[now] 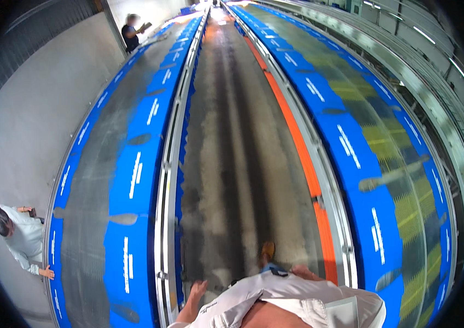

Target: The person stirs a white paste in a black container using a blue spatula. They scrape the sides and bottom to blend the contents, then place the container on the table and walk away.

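My left hand (198,287) hangs low beside the metal rail of the left table (165,229), apart from it. Its fingers look loosely extended, and I see nothing in them. Near the rail of the right table (346,249) is my right hand (304,271), partly covered by my light shirt (303,292); its fingers do not show clearly. Long blue panels (133,191) with white printed marks line both edges of the left table. Similar blue panels (346,153) run along the right table.
A concrete aisle (232,180) runs between the tables, with an orange strip (297,142) along its right side. At the left table's outer edge a person in a light top (27,232) rests a hand on it. Another person in dark clothes (130,37) stands farther off.
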The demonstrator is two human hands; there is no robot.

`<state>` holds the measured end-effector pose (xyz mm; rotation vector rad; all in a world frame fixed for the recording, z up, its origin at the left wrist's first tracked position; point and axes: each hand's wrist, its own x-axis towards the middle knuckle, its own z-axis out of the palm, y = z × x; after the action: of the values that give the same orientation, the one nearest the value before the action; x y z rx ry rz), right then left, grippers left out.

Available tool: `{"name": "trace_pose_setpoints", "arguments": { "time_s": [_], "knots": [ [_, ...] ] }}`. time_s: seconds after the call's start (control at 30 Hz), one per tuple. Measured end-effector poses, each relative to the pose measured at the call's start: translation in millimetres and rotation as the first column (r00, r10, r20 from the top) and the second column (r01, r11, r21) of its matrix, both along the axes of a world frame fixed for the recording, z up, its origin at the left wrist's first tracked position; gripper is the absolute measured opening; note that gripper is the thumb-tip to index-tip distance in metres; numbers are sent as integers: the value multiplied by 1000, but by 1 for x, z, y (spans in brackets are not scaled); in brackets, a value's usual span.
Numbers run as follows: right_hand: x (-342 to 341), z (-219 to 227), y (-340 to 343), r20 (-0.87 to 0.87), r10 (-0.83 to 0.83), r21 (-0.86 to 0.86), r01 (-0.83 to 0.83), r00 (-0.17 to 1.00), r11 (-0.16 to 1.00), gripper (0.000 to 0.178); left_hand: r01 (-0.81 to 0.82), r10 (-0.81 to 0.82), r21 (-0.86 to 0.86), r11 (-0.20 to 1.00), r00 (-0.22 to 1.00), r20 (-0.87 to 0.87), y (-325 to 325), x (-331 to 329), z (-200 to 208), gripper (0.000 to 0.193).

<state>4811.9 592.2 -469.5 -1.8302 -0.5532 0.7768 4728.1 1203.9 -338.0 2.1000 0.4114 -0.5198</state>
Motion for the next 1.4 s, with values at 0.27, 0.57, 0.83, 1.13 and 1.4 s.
{"name": "trace_pose_setpoints", "arguments": {
  "time_s": [0.27, 0.57, 0.83, 1.13, 1.4],
  "knots": [
    [235, 121, 60, -326, -733, -624, 446, 597, 641, 18, 65, 0, 222, 973, 960, -281, 10, 95, 19, 46],
    [446, 151, 113, -305, -731, -592, 480, 611, 648, 17, -66, -22, -297, 953, 959, -284, 43, 337, 8, 39],
    [510, 114, 120, -359, -537, -456, 359, 763, 814, 20, 10, -24, -67, 998, 977, -212, 73, 659, 55, 64],
    [703, 123, 191, -400, -552, -486, 341, 732, 805, 19, 84, -84, -11, 996, 964, -250, 97, 858, 55, 74],
    [955, 64, 183, -432, -467, -283, 376, 772, 882, 26, 186, -161, 85, 979, 958, -236, 106, 970, 47, 54]
  ]
}}
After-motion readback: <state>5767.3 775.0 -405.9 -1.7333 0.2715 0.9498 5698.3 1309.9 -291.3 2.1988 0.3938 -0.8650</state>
